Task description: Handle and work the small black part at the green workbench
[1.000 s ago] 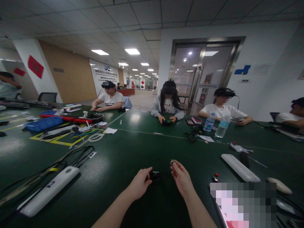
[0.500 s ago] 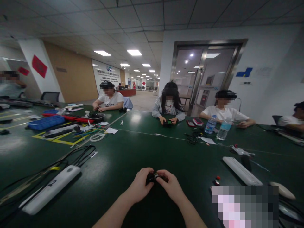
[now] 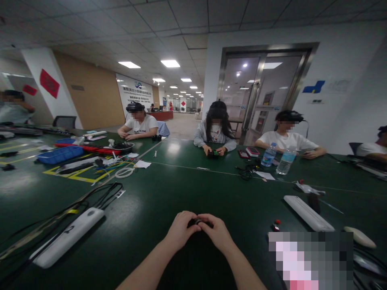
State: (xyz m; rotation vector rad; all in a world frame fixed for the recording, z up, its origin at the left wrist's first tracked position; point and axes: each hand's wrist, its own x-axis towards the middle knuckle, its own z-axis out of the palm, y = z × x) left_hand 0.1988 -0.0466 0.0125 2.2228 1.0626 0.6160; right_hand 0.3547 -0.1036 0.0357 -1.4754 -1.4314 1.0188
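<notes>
Both hands meet over the green table in the lower middle of the head view. My left hand (image 3: pixel 180 231) is closed, its thumb and fingers curled round the left side of a small black object (image 3: pixel 197 221). Opposite it, my right hand (image 3: pixel 215 233) pinches the same object from the right, thumb and fingertips touching it. Most of the object is covered by the fingers, so its kind cannot be made out. The thumbs nearly touch each other.
A white power strip (image 3: pixel 71 235) with black cables lies left; another white strip (image 3: pixel 308 213) lies right, near a small red-topped item (image 3: pixel 276 224). Beyond are a blue tray (image 3: pixel 60 155), two water bottles (image 3: pixel 286 161) and several seated people, one holding a black device (image 3: pixel 213 154).
My fingers have closed further over the small black object, hiding more of it. My right hand's thumb has moved left towards the left thumb. The view has shifted slightly.
</notes>
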